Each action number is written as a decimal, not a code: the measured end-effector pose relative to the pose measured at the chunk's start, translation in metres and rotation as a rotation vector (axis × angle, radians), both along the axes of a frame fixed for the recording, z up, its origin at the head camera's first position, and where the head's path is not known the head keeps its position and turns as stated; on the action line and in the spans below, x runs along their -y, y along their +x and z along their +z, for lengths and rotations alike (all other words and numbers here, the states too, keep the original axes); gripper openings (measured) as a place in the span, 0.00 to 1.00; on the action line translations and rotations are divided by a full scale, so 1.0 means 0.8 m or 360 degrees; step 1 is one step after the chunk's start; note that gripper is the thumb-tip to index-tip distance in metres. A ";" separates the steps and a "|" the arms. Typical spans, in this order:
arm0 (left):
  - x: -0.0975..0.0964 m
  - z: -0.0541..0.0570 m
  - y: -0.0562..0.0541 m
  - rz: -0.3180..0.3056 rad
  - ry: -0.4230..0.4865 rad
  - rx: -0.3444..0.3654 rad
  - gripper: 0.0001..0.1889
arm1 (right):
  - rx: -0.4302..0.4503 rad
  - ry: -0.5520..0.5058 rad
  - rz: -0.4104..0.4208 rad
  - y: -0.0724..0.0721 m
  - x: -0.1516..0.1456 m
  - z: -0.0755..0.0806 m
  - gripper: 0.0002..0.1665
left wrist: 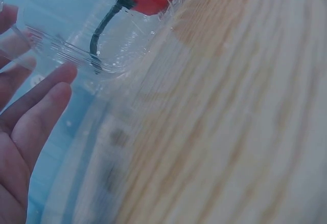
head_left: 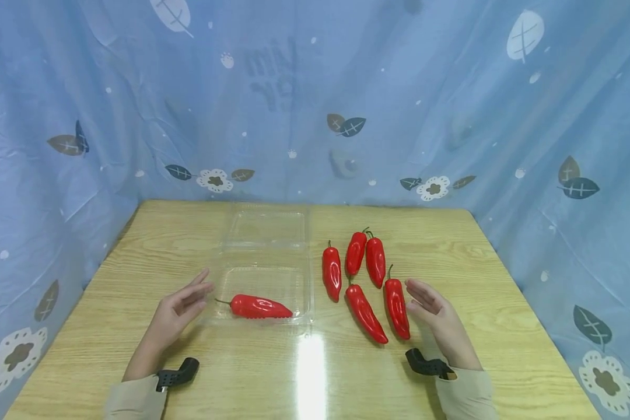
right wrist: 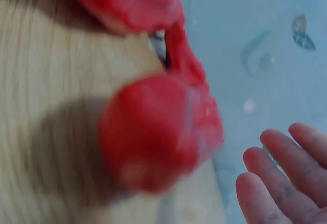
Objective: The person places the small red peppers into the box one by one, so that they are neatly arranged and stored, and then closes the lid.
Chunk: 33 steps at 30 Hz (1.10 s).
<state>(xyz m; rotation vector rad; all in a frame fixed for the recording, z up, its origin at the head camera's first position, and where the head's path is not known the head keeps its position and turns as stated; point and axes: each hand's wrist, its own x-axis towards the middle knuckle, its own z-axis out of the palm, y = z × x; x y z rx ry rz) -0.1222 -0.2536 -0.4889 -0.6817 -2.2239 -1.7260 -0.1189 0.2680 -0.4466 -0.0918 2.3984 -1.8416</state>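
A clear plastic clamshell box [head_left: 262, 277] lies with its lid folded back on the table. One red chili pepper [head_left: 259, 307] rests in its near half, stem to the left. My left hand [head_left: 181, 306] is just left of that half, fingers relaxed and holding nothing; the left wrist view shows its fingers beside the clear wall and the pepper's green stem [left wrist: 99, 35]. Right of the box lie several loose red peppers. Beside the rightmost pepper [head_left: 397, 308] is my right hand [head_left: 438, 315], fingers loosely extended, nothing in them. That pepper's tip [right wrist: 148, 137] looms large in the right wrist view.
The wooden table [head_left: 189, 245] runs back to a blue patterned curtain [head_left: 304, 105], which also hangs along both sides. Black wrist cameras sit on the left wrist [head_left: 178, 373] and right wrist [head_left: 427, 363]. Light glares off the table at front centre.
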 end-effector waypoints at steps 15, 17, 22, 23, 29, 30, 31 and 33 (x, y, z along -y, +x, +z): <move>-0.001 0.001 -0.001 -0.0009 0.0008 0.0022 0.16 | 0.0184 0.0209 0.0069 -0.001 -0.001 -0.027 0.46; -0.001 0.000 0.000 -0.0005 -0.0002 0.0013 0.16 | 0.0189 0.0198 0.0080 -0.002 0.002 -0.030 0.46; -0.002 0.000 0.000 -0.0005 0.0004 0.0025 0.16 | 0.0175 0.0205 0.0068 -0.003 0.008 -0.033 0.46; -0.002 -0.001 0.000 -0.0005 0.0005 0.0030 0.16 | 0.0168 0.0221 0.0065 -0.004 0.009 -0.034 0.47; -0.001 0.001 0.002 0.0012 -0.0018 0.0038 0.16 | 0.0154 0.0294 0.0057 -0.006 0.015 -0.035 0.50; -0.002 0.002 0.002 0.0020 -0.0028 0.0036 0.16 | 0.0160 0.0302 0.0052 -0.006 0.017 -0.035 0.50; -0.002 0.003 0.002 0.0027 -0.0034 0.0033 0.16 | 0.0167 0.0317 0.0044 -0.007 0.018 -0.036 0.50; -0.002 0.005 0.003 0.0038 -0.0044 0.0028 0.16 | 0.0183 0.0359 0.0027 -0.008 0.021 -0.037 0.51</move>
